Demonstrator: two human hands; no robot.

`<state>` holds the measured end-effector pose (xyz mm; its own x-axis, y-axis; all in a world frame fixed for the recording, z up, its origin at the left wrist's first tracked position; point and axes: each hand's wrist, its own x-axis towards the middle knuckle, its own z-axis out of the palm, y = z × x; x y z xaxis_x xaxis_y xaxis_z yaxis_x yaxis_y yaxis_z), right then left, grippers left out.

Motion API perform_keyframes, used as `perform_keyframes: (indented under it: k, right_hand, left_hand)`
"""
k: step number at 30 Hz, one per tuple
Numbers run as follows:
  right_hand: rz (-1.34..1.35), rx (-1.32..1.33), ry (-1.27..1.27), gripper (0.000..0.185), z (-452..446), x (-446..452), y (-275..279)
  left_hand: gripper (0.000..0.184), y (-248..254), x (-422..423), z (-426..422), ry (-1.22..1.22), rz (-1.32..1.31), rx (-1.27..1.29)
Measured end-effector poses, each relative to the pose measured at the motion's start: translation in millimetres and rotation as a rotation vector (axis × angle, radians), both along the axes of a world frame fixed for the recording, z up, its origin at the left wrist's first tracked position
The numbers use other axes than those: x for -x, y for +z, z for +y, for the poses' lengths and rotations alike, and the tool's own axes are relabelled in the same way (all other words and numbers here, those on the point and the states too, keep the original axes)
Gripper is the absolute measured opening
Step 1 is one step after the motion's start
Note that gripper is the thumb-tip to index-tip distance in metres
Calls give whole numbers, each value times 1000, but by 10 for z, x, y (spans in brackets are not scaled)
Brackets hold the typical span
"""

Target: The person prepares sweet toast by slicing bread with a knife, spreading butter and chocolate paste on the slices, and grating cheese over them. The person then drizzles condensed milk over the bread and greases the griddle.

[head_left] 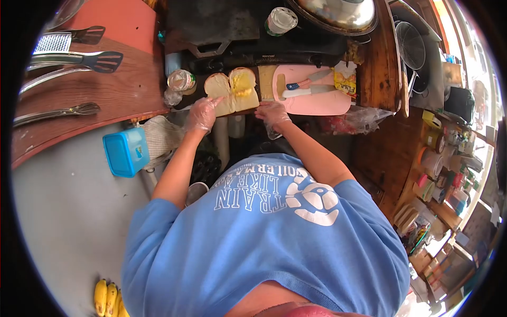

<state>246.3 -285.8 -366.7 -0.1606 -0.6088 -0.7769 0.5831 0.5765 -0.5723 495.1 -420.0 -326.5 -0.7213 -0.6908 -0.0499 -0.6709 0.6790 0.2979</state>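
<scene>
Two slices of bread lie side by side at the counter's front edge, the left slice (217,87) plain and pale, the right slice (252,100) topped with a yellow filling (242,83). My left hand (202,114), in a clear plastic glove, has its fingers at the lower left corner of the left slice. My right hand (273,114), also gloved, is at the lower right corner of the right slice, its fingers bent. Whether either hand grips the bread is too small to tell.
A pink cutting board (311,105) with two knives lies right of the bread. Behind are a black griddle (211,26), a can (281,21) and a lidded pan (338,13). Another can (181,80) stands left; utensils (100,62) lie on the left table.
</scene>
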Motion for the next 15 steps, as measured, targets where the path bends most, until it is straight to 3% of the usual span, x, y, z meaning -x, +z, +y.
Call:
perform_keyframes:
  k: [12, 15]
  right_hand:
    - [-92, 47, -22, 37, 17, 7, -36]
    - [-90, 49, -10, 39, 29, 23, -47]
  left_hand:
    - [40, -47, -152, 221, -47, 68, -174]
    - [43, -46, -16, -54, 96, 17, -43]
